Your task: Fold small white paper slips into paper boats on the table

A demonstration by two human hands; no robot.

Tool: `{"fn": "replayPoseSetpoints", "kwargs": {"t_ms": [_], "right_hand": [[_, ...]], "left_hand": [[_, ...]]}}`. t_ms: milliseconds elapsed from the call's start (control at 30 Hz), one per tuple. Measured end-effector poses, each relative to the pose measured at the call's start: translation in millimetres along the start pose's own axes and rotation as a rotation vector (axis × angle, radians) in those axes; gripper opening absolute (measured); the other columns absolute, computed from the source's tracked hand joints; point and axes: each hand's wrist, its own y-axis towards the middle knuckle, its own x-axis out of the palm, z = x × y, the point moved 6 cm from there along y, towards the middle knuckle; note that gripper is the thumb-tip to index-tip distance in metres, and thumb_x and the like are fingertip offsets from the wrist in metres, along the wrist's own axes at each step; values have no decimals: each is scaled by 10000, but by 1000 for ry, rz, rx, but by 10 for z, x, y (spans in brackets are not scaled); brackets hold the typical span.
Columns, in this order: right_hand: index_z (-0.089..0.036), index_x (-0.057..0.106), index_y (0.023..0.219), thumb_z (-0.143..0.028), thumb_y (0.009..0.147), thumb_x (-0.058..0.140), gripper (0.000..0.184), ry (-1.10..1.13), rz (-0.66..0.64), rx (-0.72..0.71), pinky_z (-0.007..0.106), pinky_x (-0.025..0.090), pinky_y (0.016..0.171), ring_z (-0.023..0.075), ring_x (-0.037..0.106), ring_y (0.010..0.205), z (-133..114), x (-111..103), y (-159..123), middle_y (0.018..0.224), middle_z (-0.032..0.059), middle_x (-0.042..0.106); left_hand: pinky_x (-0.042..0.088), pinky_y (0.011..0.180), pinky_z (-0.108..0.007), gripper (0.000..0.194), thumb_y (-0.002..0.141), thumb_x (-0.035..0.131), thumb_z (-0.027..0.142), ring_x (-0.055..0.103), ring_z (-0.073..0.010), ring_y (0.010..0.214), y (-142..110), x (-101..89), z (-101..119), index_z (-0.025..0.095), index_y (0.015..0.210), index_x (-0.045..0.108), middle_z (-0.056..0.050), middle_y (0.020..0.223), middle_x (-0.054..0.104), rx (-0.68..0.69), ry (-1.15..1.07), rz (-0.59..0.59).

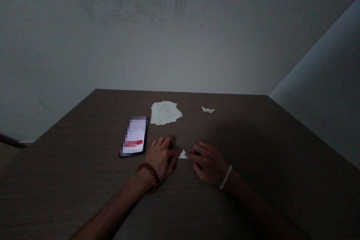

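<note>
A small white folded paper (183, 155) with a pointed top lies on the table between my hands, much of it hidden by fingers. My left hand (161, 155), with a brown bead bracelet at the wrist, holds the left side of the paper, index finger on top and thumb close below. From the right, my right hand (207, 160), with a pale bead bracelet, pinches the other side in the same way, its remaining fingers curled. A small paper boat (208, 110) sits apart, farther back to the right.
A loose stack of printed paper sheets (165, 113) lies beyond my left hand. Left of that hand is a phone (135, 135) with a lit, partly blurred screen. The dark wooden table (84, 180) meets a grey wall (180, 52) at its far edge.
</note>
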Motion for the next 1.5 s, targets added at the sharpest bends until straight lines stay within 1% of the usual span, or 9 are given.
{"fn": "replayPoseSetpoints", "kwargs": {"t_ms": [67, 333, 467, 633, 767, 1033, 1300, 1433, 1500], "right_hand": [[-210, 605, 1111, -118, 757, 569, 367, 6, -17, 20, 333, 375, 763, 206, 435, 886, -9, 5, 13, 923, 57, 535], [-236, 600, 1125, -155, 801, 560, 336, -21, -42, 97, 339, 363, 766, 212, 430, 914, -12, 4, 34, 950, 62, 510], [-236, 584, 1160, -160, 797, 566, 371, -38, -60, 27, 337, 359, 745, 211, 431, 896, 2, -20, -2, 945, 61, 517], [-204, 615, 1090, -151, 762, 569, 335, 5, -53, -134, 344, 378, 750, 214, 443, 899, -56, -43, -64, 956, 65, 552], [-192, 627, 1033, -147, 752, 559, 292, 57, -27, -193, 357, 403, 775, 214, 464, 929, -125, -60, -71, 1066, 72, 587], [-203, 643, 996, -156, 739, 575, 270, 93, 6, -177, 372, 416, 805, 214, 495, 958, -133, -7, -82, 1144, 57, 608], [-231, 640, 1029, -185, 776, 590, 263, 63, 18, -111, 375, 415, 814, 215, 492, 957, -94, -35, -31, 1147, 43, 620], [-236, 619, 1086, -203, 798, 587, 292, 56, 13, -72, 376, 416, 815, 217, 481, 950, -62, -31, -17, 1146, 44, 619], [-232, 612, 1108, -212, 807, 579, 304, 61, 2, -67, 379, 417, 815, 220, 476, 942, -57, -21, -19, 1153, 45, 614]], "left_hand": [[340, 728, -357, 254, 868, 533, 252, 432, -237, 899, 2, -2, 8, 339, 1054, 684, -62, 979, 532, 7, -7, -3], [358, 728, -367, 236, 865, 526, 244, 445, -238, 897, 1, 33, -38, 314, 993, 711, -63, 951, 544, -7, -62, 4], [375, 751, -377, 187, 842, 562, 250, 451, -237, 898, 0, 72, -99, 298, 880, 738, -56, 942, 553, -42, -120, 8], [393, 788, -381, 141, 817, 611, 264, 457, -240, 931, 0, 97, -154, 291, 867, 740, -52, 987, 551, -106, -160, 44], [397, 806, -382, 99, 771, 676, 283, 462, -241, 931, 13, 88, -192, 268, 848, 736, -50, 968, 546, -148, -175, 75], [380, 807, -375, 70, 771, 683, 294, 462, -236, 929, 13, 100, -238, 274, 812, 736, -35, 946, 556, -210, -196, 86], [386, 773, -367, 211, 847, 524, 193, 470, -220, 890, -3, 67, -200, 242, 930, 711, -53, 919, 555, -96, -195, 101], [370, 764, -384, 293, 814, 502, 152, 452, -240, 905, -47, 22, -22, 265, 1006, 693, -74, 952, 540, 120, -75, 16], [361, 759, -397, 298, 800, 504, 154, 443, -252, 901, -65, 18, 27, 256, 1011, 688, -82, 948, 533, 171, -13, -33]]}}
